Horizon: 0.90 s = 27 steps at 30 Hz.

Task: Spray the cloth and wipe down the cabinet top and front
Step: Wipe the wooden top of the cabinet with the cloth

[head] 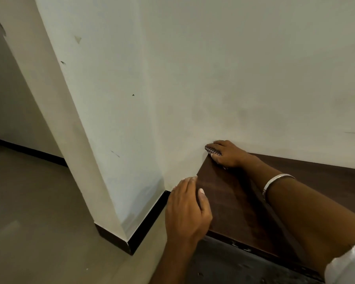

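Nearest the camera, a white sleeve [348, 265] shows at the lower right corner, cut off by the frame. From it the right forearm reaches across the dark wood cabinet top [244, 203], a metal bangle [277, 182] on the wrist.

The left hand [188, 210] rests on the cabinet's left edge, thumb laid flat on the top and fingers draped over the side; it holds nothing and lies open against the wood. Below the front edge the cabinet's front [244, 261] is dark and dim, with pale chips along the lip; little detail can be made out there.

Farther back, the right hand [226, 153] presses palm down on the far left corner of the top, right where it meets the wall [234, 68]. Its fingers are closed over the cloth [211, 150], a small checked patch of which pokes out under the fingertips; the rest is hidden beneath the hand.

The top runs off to the right along the wall and out of frame. To the left, a cream pillar [94, 119] with scuffs juts forward, a black skirting [146, 222] at its foot, close beside the cabinet's left end. Beyond it lies glossy grey floor [39, 212], open toward the left.
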Motion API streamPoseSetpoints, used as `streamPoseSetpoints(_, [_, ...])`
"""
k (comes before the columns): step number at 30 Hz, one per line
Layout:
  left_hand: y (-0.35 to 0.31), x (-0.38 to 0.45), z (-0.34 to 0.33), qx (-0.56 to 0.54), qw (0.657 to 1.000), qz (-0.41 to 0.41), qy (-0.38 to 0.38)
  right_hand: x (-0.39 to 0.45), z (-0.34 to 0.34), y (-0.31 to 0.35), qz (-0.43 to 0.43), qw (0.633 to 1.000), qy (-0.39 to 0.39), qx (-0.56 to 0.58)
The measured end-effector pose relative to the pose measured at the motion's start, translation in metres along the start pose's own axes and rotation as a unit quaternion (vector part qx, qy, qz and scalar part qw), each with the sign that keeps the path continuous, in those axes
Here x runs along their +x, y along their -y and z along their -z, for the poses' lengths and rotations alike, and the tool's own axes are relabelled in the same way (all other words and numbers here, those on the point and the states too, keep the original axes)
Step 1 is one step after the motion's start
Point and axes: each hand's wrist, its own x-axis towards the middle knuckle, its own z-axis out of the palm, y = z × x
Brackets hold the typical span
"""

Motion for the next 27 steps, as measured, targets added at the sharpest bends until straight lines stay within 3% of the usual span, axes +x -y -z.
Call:
streamPoseSetpoints(6, [-0.001,-0.001,0.004,-0.007,1.0,0.01,0.0,-0.023,-0.001,-0.004,-0.015,0.999,-0.03,-0.011])
streamPoseSetpoints(12, [-0.003,0.0,0.004,-0.011,0.999,0.04,0.009,-0.084,0.01,-0.059,-0.132,0.986,-0.1,-0.034])
streamPoseSetpoints(16, [-0.005,-0.001,0.005,-0.01,0.999,0.049,0.006,-0.09,0.009,-0.055,-0.175,0.978,-0.101,-0.058])
streamPoseSetpoints(19, [-0.005,0.0,0.006,-0.005,0.999,0.044,-0.003,-0.085,0.001,-0.025,-0.137,0.986,-0.086,-0.05])
streamPoseSetpoints(22, [-0.004,0.002,0.007,0.004,0.999,0.038,-0.01,-0.091,-0.013,0.022,-0.036,0.996,-0.082,-0.031])
streamPoseSetpoints(27, [-0.002,0.005,0.01,-0.021,0.997,0.076,0.023,-0.134,-0.032,0.076,0.068,0.995,-0.067,0.004])
